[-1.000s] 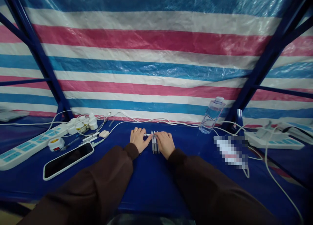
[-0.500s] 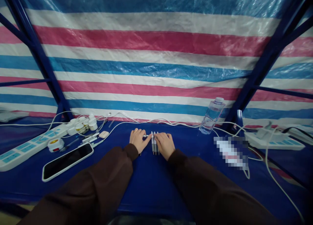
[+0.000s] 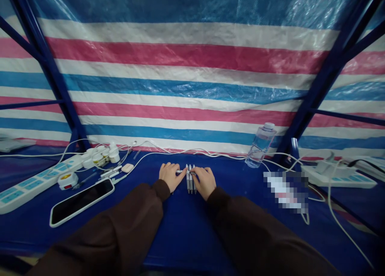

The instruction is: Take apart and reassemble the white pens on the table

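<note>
Grey pens (image 3: 190,182) lie side by side on the desk (image 3: 185,232), between our left grip (image 3: 170,178) and right grip (image 3: 206,182) — fingers curved in at the row, seemingly to steady it — though we cannot tell whether either grip holds one.

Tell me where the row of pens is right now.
In the head view, the row of pens lies near mid-picture on the blue tabletop, between the left hand and the right hand.

Behind the blue table (image 3: 186,236), I see a wrinkled plastic sheet (image 3: 192,55), which has stripes of blue, white and pinkish red. Blue metal posts (image 3: 319,83) stand at both sides. Light makes shiny spots on the sheet.
</note>
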